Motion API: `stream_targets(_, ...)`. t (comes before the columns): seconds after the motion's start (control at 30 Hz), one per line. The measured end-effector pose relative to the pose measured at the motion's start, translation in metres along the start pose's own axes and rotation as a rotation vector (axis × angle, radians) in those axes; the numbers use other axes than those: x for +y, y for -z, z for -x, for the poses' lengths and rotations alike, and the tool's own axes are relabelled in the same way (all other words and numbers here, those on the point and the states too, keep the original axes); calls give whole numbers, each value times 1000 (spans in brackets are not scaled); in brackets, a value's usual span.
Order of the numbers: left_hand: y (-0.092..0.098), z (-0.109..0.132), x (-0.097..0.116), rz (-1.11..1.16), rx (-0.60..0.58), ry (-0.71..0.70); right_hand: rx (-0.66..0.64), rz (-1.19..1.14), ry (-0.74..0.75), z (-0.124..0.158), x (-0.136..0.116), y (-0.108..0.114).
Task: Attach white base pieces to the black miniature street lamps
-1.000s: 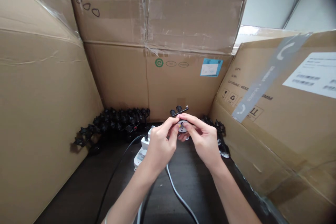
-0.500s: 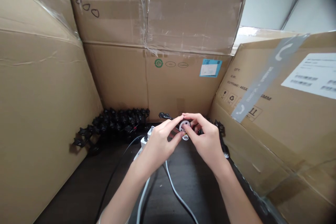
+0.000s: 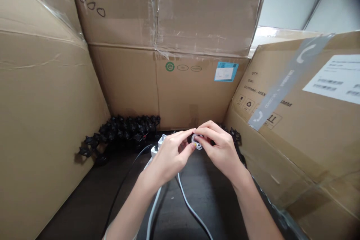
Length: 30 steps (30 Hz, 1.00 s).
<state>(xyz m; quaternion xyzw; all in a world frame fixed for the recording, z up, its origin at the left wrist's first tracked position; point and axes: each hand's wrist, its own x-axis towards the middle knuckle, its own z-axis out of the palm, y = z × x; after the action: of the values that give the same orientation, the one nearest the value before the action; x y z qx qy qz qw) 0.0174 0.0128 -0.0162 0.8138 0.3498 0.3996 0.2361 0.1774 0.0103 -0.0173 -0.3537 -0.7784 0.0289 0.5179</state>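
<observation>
Both hands meet above the dark table, closed on a small round white part (image 3: 199, 146) whose exact kind I cannot make out. My left hand (image 3: 173, 152) pinches its left side, the thumb beside a tiny yellow spot. From the right, my right hand (image 3: 222, 148) has its thumb pressed on the part's face and its fingers curled over the top. Fingers cover much of the part. Just left of my left hand stands a white power strip (image 3: 154, 152) with plugs in it.
Cardboard boxes wall in the table at the left (image 3: 42, 120), back (image 3: 191, 93) and right (image 3: 281, 150). Many black spiky pieces (image 3: 123, 129) are heaped at the back left, more black pieces (image 3: 235, 137) at the right. A grey cable (image 3: 187, 198) and a black cable (image 3: 120, 187) cross the table (image 3: 92, 195).
My right fingers have closed further over the round part. Its lower white disc now shows nearer the upper piece. A black piece seen behind my left fingers has gone from sight.
</observation>
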Motion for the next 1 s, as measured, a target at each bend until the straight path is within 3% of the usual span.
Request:
stream_targets(0.13, 1, 0, -2, -46, 61, 33, 108, -6, -45, 0, -3, -1)
stream_targets(0.23, -2, 0, -8, 68, 69, 141, 189, 60, 23, 2, -7, -6)
stream_targets(0.4, -10, -4, -12, 719, 174, 354, 191, 200, 235, 7, -9, -21)
stream_targets(0.47, -10, -7, -7, 977, 285, 353, 141, 219, 285, 10, -8, -28)
stream_targets(0.57, -3, -10, 1, 1187, 431, 344, 84, 251, 299, 12, -8, -36)
stream_targets(0.7, 10, -10, -4, 1276, 346, 432, 23, 211, 268, 13, -9, -42)
stream_targets(0.8, 14, -10, -12, 1313, 387, 420, -2, 51, 197, 12, -9, -44)
stream_targets(0.87, 13, -11, -14, 1314, 415, 385, 1, -10, 131, 12, -8, -45)
stream_targets(1.0, 5, -11, -11, 1226, 337, 356, 61, -6, 59, 11, -4, -44)
